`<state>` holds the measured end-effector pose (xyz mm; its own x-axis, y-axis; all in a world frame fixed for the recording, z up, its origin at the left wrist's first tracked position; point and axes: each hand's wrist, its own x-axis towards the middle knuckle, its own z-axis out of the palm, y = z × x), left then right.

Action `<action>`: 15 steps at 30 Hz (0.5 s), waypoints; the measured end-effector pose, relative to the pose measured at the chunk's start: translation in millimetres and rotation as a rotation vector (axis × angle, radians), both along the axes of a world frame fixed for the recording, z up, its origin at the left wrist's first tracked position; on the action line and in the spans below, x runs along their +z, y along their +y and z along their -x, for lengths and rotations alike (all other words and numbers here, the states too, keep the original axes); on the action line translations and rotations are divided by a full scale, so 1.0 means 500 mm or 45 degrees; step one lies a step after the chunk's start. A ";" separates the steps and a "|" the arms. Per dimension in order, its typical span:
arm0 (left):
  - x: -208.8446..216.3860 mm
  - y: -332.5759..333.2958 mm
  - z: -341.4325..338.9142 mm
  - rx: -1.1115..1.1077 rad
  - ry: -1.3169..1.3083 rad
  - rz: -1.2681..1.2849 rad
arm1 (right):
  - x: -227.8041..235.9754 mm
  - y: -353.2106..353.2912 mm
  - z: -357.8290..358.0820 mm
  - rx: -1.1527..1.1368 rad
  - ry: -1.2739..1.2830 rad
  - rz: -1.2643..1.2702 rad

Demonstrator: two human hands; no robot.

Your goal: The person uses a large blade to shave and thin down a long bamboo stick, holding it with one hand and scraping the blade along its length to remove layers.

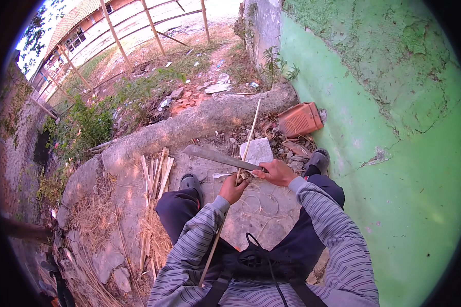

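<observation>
My left hand (pixel 233 189) is closed around a long, thin, pale strip of split bamboo (pixel 249 138). The strip runs from near my lap up past the hand, its far end pointing away from me. In my right hand (pixel 276 173) I grip the handle of a machete (pixel 217 155), its broad grey blade reaching left. Blade and strip cross just above my left hand; whether the edge bites into the bamboo I cannot tell. Beyond the crossing lies a pale flat stone block (pixel 257 151) on the ground.
Split bamboo pieces (pixel 159 171) and curly shavings (pixel 156 230) lie left of my legs. An orange plastic container (pixel 300 120) leans by the green wall (pixel 394 204) on the right. A low concrete kerb (pixel 169 128) curves across the front, with a bush (pixel 87 125) beyond it.
</observation>
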<state>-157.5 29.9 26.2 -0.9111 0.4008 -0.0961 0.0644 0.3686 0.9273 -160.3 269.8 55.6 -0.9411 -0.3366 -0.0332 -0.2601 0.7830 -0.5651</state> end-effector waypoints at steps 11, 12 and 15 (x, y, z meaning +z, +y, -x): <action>0.000 0.012 0.010 0.120 0.033 0.081 | 0.014 -0.010 0.010 -0.056 -0.005 -0.036; 0.000 0.011 0.011 0.120 0.032 0.082 | 0.015 -0.010 0.009 -0.055 -0.004 -0.045; 0.003 0.010 0.012 0.111 -0.001 0.160 | 0.020 -0.011 0.007 -0.057 -0.008 -0.057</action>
